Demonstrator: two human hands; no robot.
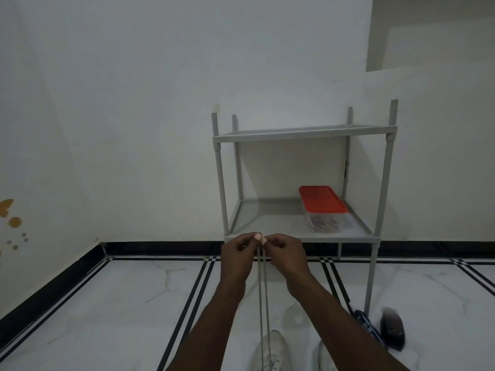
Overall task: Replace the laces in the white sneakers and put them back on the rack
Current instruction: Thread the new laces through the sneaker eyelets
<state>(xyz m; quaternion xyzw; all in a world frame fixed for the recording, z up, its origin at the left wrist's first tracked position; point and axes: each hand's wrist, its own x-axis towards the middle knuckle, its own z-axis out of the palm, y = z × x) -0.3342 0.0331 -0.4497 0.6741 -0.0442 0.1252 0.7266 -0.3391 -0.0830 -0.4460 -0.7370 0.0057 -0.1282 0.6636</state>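
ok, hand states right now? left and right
Left hand: pinching one end of the lace, pulled up taut from the sneaker.
Right hand: pinching the other lace end.

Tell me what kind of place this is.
Probably a room corner at home, used for shoe storage: a grey two-tier rack against a plain white wall, a marble-look tiled floor, and white sneakers on it.

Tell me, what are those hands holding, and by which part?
Both the left hand and right hand pinch the two upper ends of a lace, pulled up taut from a white sneaker on the floor.
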